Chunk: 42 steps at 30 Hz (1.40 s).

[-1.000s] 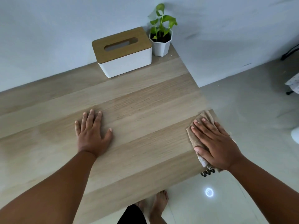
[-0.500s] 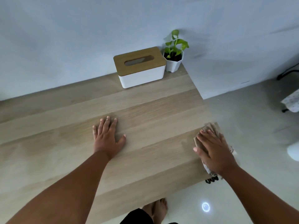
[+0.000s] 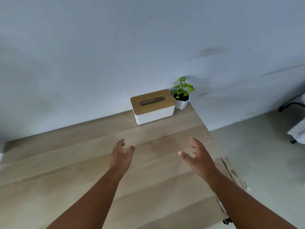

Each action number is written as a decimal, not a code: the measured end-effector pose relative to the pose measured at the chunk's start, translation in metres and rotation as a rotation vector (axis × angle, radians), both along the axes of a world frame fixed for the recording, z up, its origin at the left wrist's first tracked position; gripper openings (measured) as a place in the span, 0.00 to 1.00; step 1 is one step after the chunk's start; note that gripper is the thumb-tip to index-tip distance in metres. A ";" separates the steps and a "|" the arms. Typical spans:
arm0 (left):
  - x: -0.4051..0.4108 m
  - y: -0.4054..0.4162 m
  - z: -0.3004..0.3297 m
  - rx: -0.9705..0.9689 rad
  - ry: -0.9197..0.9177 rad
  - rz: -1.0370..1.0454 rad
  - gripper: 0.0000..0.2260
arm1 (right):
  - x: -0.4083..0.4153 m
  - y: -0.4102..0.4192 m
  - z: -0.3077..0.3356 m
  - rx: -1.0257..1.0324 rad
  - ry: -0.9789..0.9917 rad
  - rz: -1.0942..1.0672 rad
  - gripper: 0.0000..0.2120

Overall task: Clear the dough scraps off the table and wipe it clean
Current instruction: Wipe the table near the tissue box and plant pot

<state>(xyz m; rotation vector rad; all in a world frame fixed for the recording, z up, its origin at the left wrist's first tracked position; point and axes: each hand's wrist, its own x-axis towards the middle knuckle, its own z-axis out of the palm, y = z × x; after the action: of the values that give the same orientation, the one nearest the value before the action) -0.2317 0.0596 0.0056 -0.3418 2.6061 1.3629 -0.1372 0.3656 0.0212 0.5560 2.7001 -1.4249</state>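
Note:
The light wooden table [image 3: 69, 176] fills the lower half of the view, and I see no dough scraps on it. My left hand [image 3: 121, 156] hovers above the table's middle, fingers apart, holding nothing. My right hand [image 3: 198, 160] is raised beside it, also spread and empty. A beige cloth [image 3: 228, 169] lies on the table's right edge, partly hidden behind my right forearm and hanging over the side.
A white tissue box with a wooden lid [image 3: 152, 106] stands at the back right against the wall. A small potted plant [image 3: 181, 95] sits in the corner beside it. Grey floor lies beyond the right edge.
Both hands have lifted off the table. My right hand has let go of the cloth, which stays on the right edge. The camera has tilted upward.

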 end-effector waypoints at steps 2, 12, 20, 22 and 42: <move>-0.011 0.002 0.007 0.085 0.012 0.034 0.29 | -0.023 -0.003 0.003 -0.069 0.029 -0.038 0.45; -0.069 0.024 0.026 0.206 0.070 0.117 0.32 | -0.121 0.005 0.002 -0.130 0.071 -0.013 0.47; -0.111 0.051 0.021 0.219 0.059 0.102 0.39 | -0.187 0.019 -0.009 -0.164 0.102 -0.021 0.51; -0.120 0.059 0.016 0.206 0.060 0.106 0.41 | -0.202 0.022 -0.014 -0.169 0.108 -0.029 0.50; -0.143 0.097 0.005 0.229 0.066 0.287 0.28 | -0.236 0.013 -0.025 -0.174 0.171 -0.028 0.43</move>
<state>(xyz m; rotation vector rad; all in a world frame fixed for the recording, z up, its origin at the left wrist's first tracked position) -0.3742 0.1566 0.0110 -0.6645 2.4880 1.7722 -0.3732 0.3786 -0.0040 0.4825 2.6629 -1.7703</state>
